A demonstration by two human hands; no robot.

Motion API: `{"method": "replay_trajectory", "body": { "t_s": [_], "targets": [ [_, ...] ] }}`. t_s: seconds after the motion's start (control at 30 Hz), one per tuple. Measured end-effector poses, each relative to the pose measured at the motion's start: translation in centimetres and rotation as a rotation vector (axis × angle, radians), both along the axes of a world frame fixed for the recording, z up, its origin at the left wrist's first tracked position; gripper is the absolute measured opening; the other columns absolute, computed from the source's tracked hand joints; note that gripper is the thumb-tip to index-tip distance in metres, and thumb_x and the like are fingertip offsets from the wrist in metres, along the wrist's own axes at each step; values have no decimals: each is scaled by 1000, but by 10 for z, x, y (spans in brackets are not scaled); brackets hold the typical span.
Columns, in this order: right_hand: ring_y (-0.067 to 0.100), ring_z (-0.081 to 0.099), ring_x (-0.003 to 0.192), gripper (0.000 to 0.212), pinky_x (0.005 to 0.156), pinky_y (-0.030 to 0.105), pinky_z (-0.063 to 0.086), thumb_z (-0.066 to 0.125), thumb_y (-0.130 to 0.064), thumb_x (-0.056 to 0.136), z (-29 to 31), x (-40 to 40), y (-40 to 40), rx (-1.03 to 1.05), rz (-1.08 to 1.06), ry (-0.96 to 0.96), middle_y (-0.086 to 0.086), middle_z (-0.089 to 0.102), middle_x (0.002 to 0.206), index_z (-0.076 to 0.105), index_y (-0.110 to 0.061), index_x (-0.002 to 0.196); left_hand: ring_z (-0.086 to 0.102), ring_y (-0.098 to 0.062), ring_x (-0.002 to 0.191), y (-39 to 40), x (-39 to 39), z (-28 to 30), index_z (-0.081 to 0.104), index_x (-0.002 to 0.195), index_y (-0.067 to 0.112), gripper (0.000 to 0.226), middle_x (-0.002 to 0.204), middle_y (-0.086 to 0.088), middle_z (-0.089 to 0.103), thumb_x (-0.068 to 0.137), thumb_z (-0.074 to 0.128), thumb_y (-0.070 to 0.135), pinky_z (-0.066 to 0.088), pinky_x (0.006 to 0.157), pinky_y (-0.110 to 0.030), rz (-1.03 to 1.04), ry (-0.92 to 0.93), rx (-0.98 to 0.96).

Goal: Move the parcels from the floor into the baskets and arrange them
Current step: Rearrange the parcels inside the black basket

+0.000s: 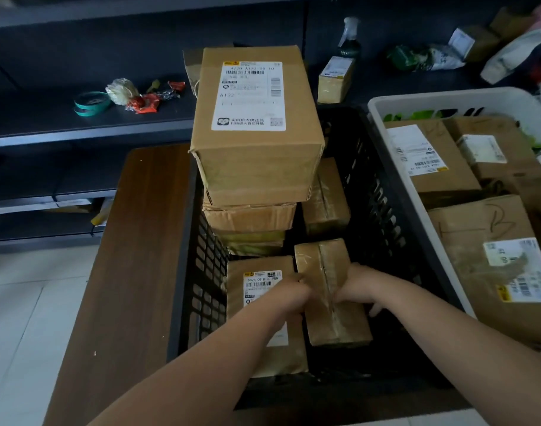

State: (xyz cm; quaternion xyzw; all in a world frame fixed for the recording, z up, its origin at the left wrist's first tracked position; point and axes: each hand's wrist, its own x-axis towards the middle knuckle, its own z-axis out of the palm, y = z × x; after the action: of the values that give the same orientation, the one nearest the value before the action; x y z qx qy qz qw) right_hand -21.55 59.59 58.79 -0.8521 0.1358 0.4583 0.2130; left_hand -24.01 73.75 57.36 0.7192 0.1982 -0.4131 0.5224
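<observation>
A black slotted basket [382, 192] stands on a dark wooden table. Inside it, both my hands grip a small taped cardboard parcel [327, 259]: my left hand [296, 298] on its left side, my right hand [355, 287] on its right. Beside it on the left lies a flat parcel with a white label [253, 272]. Behind, a stack of boxes rises above the rim, topped by a big labelled box [253, 124]. Another small taped parcel [327, 195] sits at the back right of the basket. The floor parcels are out of view.
A white basket [395, 142] on the right holds several labelled cardboard parcels. Dark shelves behind carry tape rolls [91, 103], wrappers, a spray bottle [349, 38], a small yellow box [336, 78] and bags. The wooden table top [134, 256] extends left; pale floor tiles lie beyond.
</observation>
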Motion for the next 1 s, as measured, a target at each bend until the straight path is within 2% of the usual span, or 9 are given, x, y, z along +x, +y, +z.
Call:
{"method": "replay_trajectory", "body": {
  "t_s": [0.13, 0.23, 0.4, 0.5, 0.6, 0.7, 0.87, 0.93, 1.0],
  "targets": [
    [19, 60, 97, 50, 78, 30, 53, 62, -34, 84, 9, -25, -1, -34, 120, -159, 4, 61, 111, 50, -12, 127, 57, -20, 105, -2, 0, 0, 54, 114, 18, 25, 117, -7, 58, 90, 50, 13, 47, 88, -31, -112, 40, 47],
    [19, 60, 92, 34, 77, 29, 53, 52, -31, 88, 17, -36, 6, 9, 160, -199, 2, 61, 104, 57, -14, 117, 49, -32, 119, -25, -7, 5, 48, 128, -2, 35, 131, -20, 50, 96, 37, 7, 41, 95, -36, -561, -17, 378],
    [29, 54, 110, 46, 84, 31, 47, 46, -11, 89, 13, -39, 23, -195, 371, -159, 15, 52, 124, 38, -3, 134, 44, -29, 123, -25, -13, -1, 45, 131, 8, 39, 131, -12, 49, 93, 42, 17, 23, 108, -49, -1071, -178, 692],
    [27, 56, 105, 36, 81, 30, 49, 49, -10, 86, 14, -37, 22, -182, 379, -202, 12, 55, 117, 50, -7, 122, 47, -28, 119, -11, -14, -6, 51, 123, 7, 35, 126, -11, 53, 91, 44, 19, 14, 110, -52, -1082, -248, 705],
    [24, 58, 97, 23, 82, 32, 52, 51, -11, 84, 10, -30, 14, -66, 318, -261, 8, 62, 106, 64, -9, 103, 53, -29, 112, -11, -15, -1, 52, 120, 3, 32, 122, -15, 56, 91, 42, 13, 39, 95, -37, -916, -330, 615],
    [24, 60, 99, 20, 88, 32, 51, 51, -4, 84, 6, -17, 6, 53, 224, -229, 12, 67, 106, 70, -2, 85, 51, -34, 117, -18, -2, 5, 36, 135, -1, 42, 134, -22, 46, 95, 37, 13, 41, 87, -31, -668, -320, 429],
    [29, 55, 104, 25, 71, 26, 43, 50, -16, 93, -10, 16, 0, -22, -57, -285, 17, 57, 114, 53, 0, 112, 48, -32, 123, -40, 7, -15, -18, 144, 9, 111, 146, -20, 34, 79, 55, 61, 44, 95, -38, -451, -88, 431],
    [31, 46, 121, 45, 86, 31, 41, 44, -26, 98, -14, 19, 0, 53, -308, -146, 19, 46, 135, 37, -2, 134, 39, -34, 130, -47, 9, -19, -22, 143, 11, 115, 152, -20, 22, 78, 62, 55, 39, 101, -43, -428, -52, 504],
    [30, 46, 122, 48, 83, 30, 36, 36, -33, 100, -17, 16, -2, 181, -494, -40, 18, 45, 139, 40, -2, 136, 32, -37, 135, -51, 11, -19, -24, 143, 12, 111, 154, -20, 13, 82, 62, 47, 33, 106, -46, -392, -32, 511]
  ]
}}
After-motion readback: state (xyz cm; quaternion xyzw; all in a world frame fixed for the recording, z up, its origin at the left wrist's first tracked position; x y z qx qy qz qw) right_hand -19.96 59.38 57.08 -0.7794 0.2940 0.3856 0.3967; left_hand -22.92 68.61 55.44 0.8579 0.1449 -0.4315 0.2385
